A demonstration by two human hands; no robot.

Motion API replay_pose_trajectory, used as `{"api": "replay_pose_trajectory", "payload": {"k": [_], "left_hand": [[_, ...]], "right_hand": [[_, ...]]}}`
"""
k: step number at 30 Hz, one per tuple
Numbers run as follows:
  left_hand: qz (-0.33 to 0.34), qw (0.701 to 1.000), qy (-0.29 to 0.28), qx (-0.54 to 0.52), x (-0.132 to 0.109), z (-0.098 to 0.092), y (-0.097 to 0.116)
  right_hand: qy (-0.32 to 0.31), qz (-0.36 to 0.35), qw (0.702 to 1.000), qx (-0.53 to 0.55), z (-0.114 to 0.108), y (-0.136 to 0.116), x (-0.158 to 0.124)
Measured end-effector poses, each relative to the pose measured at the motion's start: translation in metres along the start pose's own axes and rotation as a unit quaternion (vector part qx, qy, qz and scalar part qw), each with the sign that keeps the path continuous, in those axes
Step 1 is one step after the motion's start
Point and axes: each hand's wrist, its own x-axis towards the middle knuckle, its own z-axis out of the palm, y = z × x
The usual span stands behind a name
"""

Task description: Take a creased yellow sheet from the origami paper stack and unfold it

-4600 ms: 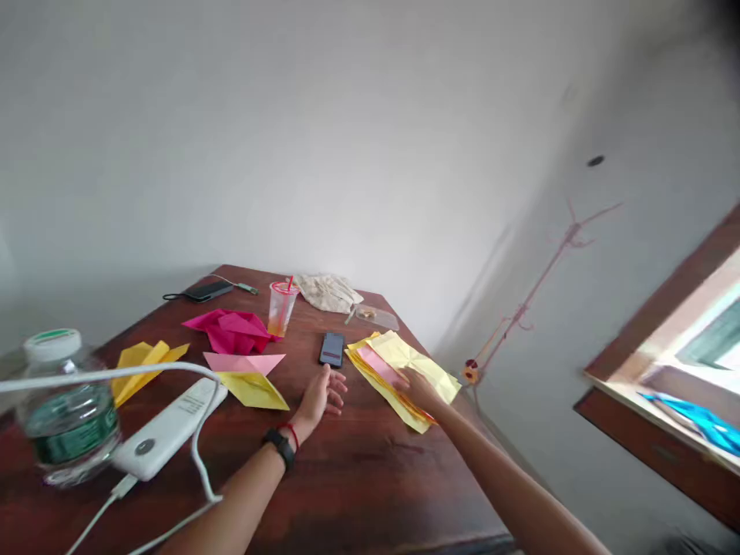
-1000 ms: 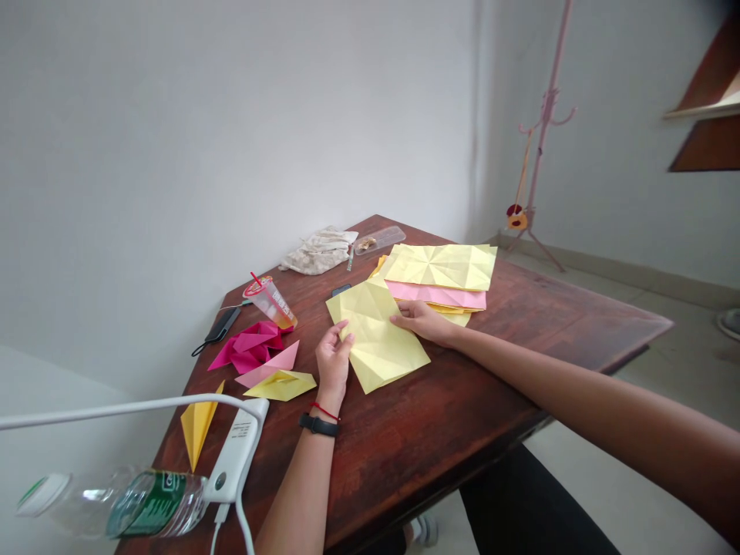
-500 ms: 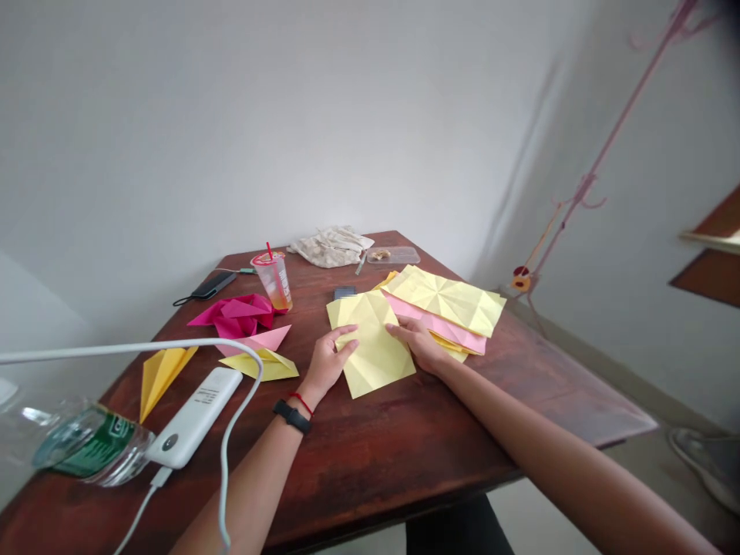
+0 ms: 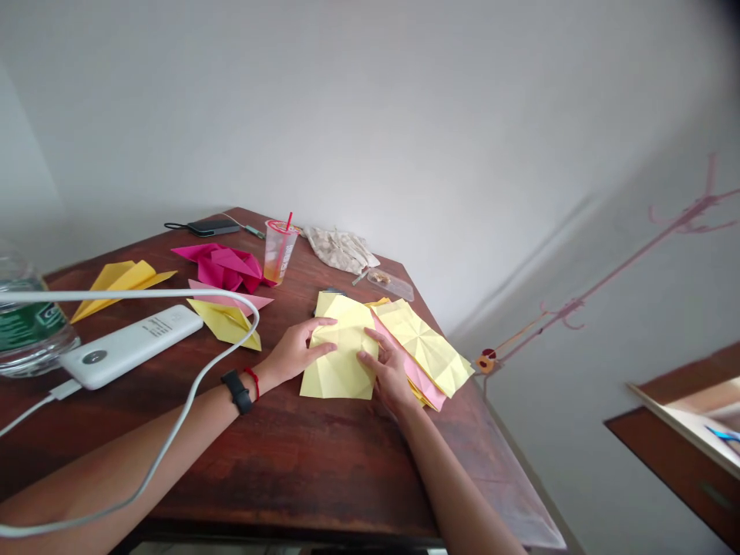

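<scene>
A creased pale yellow paper sheet lies flat on the dark wooden table. My left hand rests on its left edge with fingers stretched over the paper. My right hand presses its right edge, fingers flat. Just right of it sits a stack of yellow and pink sheets. A black watch and red string circle my left wrist.
Folded paper pieces lie to the left: yellow, pale pink, magenta, orange-yellow. A plastic cup with red straw, a white power bank with cable, a water bottle, a phone and a cloth stand around.
The view swung right to left. A single yellow sheet came off the stack and now lies before me, both hands flat on its edges instead of on the stack.
</scene>
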Motion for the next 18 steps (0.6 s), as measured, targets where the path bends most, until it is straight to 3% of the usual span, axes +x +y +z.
{"api": "replay_pose_trajectory", "payload": {"k": [8, 12, 15, 18], "left_hand": [[-0.033, 0.998, 0.013, -0.05, -0.005, -0.004, 0.006], [0.047, 0.997, 0.052, 0.026, -0.004, -0.006, 0.007], [0.112, 0.986, 0.096, 0.082, -0.003, -0.007, 0.006], [0.139, 0.983, 0.082, 0.082, -0.002, -0.007, 0.008]], "right_hand": [[0.107, 0.001, 0.994, -0.02, -0.012, -0.005, 0.006], [0.137, 0.043, 0.99, 0.003, -0.019, -0.012, 0.006], [0.11, 0.091, 0.989, 0.047, -0.019, -0.015, 0.003], [0.037, 0.109, 0.989, 0.097, -0.013, -0.021, -0.002]]}}
